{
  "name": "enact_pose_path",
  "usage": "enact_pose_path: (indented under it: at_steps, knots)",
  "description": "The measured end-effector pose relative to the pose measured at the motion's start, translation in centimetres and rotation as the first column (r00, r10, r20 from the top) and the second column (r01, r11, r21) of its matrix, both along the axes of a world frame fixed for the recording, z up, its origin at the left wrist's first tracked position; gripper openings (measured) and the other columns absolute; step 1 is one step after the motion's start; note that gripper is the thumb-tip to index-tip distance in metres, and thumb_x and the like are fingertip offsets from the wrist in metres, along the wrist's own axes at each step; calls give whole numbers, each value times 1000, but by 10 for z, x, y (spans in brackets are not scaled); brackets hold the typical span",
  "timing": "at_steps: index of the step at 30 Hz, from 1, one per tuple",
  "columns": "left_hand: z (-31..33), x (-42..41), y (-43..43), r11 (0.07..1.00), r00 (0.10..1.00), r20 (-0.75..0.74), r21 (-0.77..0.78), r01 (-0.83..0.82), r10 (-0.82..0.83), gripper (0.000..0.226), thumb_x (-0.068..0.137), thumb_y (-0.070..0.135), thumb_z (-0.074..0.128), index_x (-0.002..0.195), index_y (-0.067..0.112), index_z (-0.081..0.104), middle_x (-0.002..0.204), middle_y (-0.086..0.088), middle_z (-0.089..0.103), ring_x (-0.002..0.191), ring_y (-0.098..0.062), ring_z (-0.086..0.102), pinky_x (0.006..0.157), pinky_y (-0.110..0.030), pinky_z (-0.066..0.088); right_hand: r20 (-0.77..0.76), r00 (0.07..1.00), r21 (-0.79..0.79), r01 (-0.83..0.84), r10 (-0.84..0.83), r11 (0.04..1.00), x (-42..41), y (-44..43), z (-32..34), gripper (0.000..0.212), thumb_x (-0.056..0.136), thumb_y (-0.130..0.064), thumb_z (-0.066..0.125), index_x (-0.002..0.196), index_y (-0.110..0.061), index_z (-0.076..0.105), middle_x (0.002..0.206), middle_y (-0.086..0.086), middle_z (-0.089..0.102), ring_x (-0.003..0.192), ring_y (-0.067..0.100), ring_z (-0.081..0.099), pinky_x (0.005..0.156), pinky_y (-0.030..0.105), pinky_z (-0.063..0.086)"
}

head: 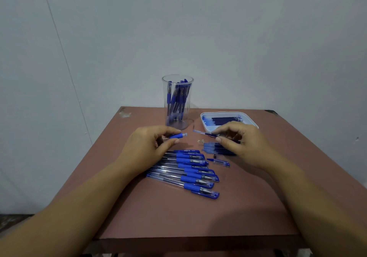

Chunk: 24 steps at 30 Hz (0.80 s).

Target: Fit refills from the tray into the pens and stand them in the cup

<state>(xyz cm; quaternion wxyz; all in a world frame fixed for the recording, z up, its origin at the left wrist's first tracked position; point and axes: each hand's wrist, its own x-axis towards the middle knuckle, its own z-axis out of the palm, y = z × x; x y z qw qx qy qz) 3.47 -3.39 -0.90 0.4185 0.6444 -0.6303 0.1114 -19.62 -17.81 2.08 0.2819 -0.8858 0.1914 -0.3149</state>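
- The left hand [150, 144] pinched a pen barrel [177, 136] by its blue grip, just above the desk [178, 217]
- A clear cup [166, 105] behind it held upright blue pens [177, 97]
- Capped pens [188, 174] lay in a row near the desk's middle
- The right hand [239, 144] pinched a refill [200, 132], tip toward the barrel
- A white tray [203, 118] of refills sat at back right

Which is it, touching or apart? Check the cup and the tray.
Apart. The head view shows bare table between the cup base and the tray left rim.
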Motion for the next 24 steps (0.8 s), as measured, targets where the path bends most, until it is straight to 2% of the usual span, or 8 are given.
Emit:
enact_pose_path:
  at_steps: [4, 7, 11, 14, 17, 19, 24]
  knots:
    - [0, -2, -1, 1000, 1000, -6, 4, 6, -6, 23, 84, 34, 74, 107, 36, 73, 73, 28, 62, 71, -1, 62, 64, -5, 41, -10, 1000, -30, -23, 23, 999, 4, 3, -2, 35, 88, -11, 70, 90, -46, 63, 85, -12, 66, 74, 3, 57, 67, 11, 42]
    - [0, -2, -1, 1000, 1000, -21, 7, 17, -17, 23, 85, 34, 74, 107, 34, 74, 76, 24, 66, 71, -1, 63, 64, -8, 43, -15, 999, -47, -30, 30, 998, 6, 4, -3, 38, 87, -10, 70, 89, -46, 62, 86, -10, 66, 74, 2, 56, 66, 8, 41]
    - [1, -2, 0, 1000, 1000, -9, 13, 28, -28, 25, 85, 38, 71, 109, 34, 73, 81, 25, 66, 72, 1, 63, 65, -10, 44, -15, 1000, -62, -28, 27, 998, 6, 5, -5, 38, 87, -9, 70, 89, -46, 62, 85, -9, 67, 72, 4, 55, 65, 9, 41]
    - [2, 0, 1, 998, 997, 62, 39, 44, -46, 31, 85, 49, 64, 110, 34, 72, 90, 26, 67, 71, 3, 60, 66, -14, 46, -43, 999, -81, -26, 23, 996, 5, 4, -6, 32, 87, -9, 70, 92, -41, 68, 86, -12, 66, 75, 2, 57, 65, 9, 41]
    - [3, 3, 2, 997, 989, 141, 72, 36, -46, 35, 86, 57, 56, 110, 37, 72, 96, 21, 71, 72, 3, 59, 67, -10, 43, -100, 995, -109, -27, 16, 994, 5, 3, -7, 22, 88, -11, 69, 98, -30, 73, 86, -14, 64, 80, 1, 57, 67, 11, 42]
    - [3, 2, 3, 997, 984, 175, 76, 30, -43, 39, 86, 58, 50, 109, 36, 72, 95, 19, 72, 70, 3, 57, 66, -7, 40, -118, 993, -117, -26, 12, 993, 5, 5, -8, 21, 89, -13, 68, 100, -31, 73, 87, -16, 64, 84, 3, 57, 69, 13, 44]
    - [2, 2, 5, 996, 988, 143, 72, 53, -62, 37, 85, 57, 50, 107, 37, 73, 93, 20, 72, 71, 0, 61, 66, -11, 42, -137, 990, -95, -34, 21, 995, 4, 3, -8, 21, 90, -17, 67, 102, -33, 73, 89, -17, 64, 85, 4, 58, 70, 15, 44]
